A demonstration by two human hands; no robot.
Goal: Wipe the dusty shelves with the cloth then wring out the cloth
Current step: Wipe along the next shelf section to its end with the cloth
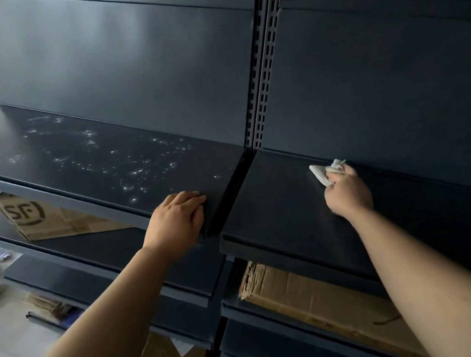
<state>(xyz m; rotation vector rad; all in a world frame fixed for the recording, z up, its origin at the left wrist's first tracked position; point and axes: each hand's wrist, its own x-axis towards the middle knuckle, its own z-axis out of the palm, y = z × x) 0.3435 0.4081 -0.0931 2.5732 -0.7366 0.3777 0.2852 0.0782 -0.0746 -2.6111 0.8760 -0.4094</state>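
Our left hand [178, 214] lies flat and empty on the corner of the left shelf [79, 155], which has pale speckles all over. Right hand [347, 193] is clenched around the white cloth [323, 172], pressing it onto the right shelf [275, 203] near the back panel. Cardboard boxes [324, 297] sit underneath.
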